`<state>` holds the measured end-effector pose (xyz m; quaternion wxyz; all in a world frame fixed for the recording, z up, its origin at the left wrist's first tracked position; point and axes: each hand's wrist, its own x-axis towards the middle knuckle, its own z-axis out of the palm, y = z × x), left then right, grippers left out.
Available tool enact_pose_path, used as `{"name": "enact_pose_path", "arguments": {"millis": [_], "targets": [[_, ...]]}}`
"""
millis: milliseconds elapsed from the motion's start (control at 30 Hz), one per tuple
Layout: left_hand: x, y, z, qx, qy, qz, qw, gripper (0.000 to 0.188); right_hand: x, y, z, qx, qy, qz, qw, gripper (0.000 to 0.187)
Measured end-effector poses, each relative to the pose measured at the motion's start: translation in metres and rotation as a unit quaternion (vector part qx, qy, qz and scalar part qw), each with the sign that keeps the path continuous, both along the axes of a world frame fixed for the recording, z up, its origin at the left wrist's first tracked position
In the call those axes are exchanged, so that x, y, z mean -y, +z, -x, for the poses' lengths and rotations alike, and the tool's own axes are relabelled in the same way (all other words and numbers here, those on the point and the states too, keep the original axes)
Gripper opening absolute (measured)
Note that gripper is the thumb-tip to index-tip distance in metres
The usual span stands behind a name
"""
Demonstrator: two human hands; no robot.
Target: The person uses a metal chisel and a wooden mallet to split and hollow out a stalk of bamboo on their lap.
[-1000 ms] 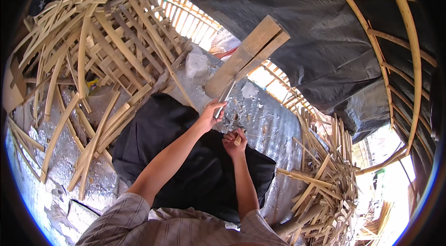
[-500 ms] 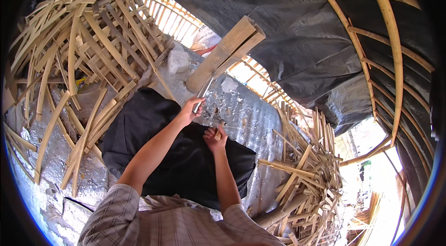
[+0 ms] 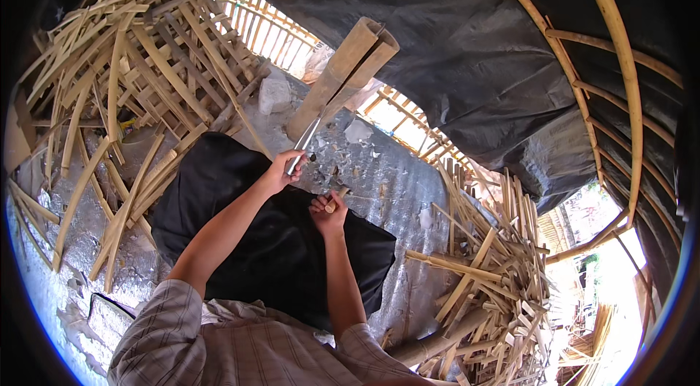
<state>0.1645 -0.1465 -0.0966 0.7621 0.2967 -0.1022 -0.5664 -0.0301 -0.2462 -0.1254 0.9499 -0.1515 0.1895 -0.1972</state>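
My left hand (image 3: 278,172) is closed around a slender, shiny, pale strip (image 3: 306,137); whether it is a blade or a sliver I cannot tell. The strip's far end points toward a thick split bamboo post (image 3: 326,87), which leans up and away with a dark gap down its length. To the right, my right hand (image 3: 328,215) grips a short, round wooden handle (image 3: 335,200); what tool it belongs to is not clear. The hands are apart. Beneath both arms, a black cloth (image 3: 219,204) covers my lap.
Bamboo slats (image 3: 146,58) are heaped at the left, and another pile of split pieces (image 3: 481,277) lies at the right. A pale block (image 3: 275,95) sits left of the post. Black sheeting (image 3: 452,43) and bamboo poles (image 3: 609,21) rise beyond the grey worn ground (image 3: 394,189).
Both hands sit slightly further left in the picture, still gripping the same things. The whole view has shifted a little, and the bamboo post appears further left too.
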Motion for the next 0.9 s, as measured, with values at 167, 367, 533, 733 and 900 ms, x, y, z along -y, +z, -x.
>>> {"name": "enact_pose_path", "arguments": {"millis": [167,367,533,733,900], "targets": [[0.002,0.008,0.001,-0.059,-0.019,0.064,0.996,0.025,0.007,-0.005,-0.004,0.031,0.008,-0.026,0.999,0.022],[0.004,0.021,-0.004,-0.088,-0.043,0.138,0.986,0.025,-0.002,0.012,-0.009,0.068,0.002,-0.055,0.996,0.025],[0.009,0.03,-0.004,-0.05,-0.042,0.116,0.991,0.017,-0.005,0.027,-0.013,0.086,0.007,-0.077,0.993,0.027],[0.011,0.023,0.0,-0.012,-0.063,0.09,0.994,0.017,-0.005,0.036,-0.013,0.1,0.007,-0.1,0.99,0.029],[0.009,0.026,-0.003,-0.02,-0.064,0.094,0.993,0.023,-0.006,0.04,-0.012,0.11,0.009,-0.095,0.989,0.03]]}}
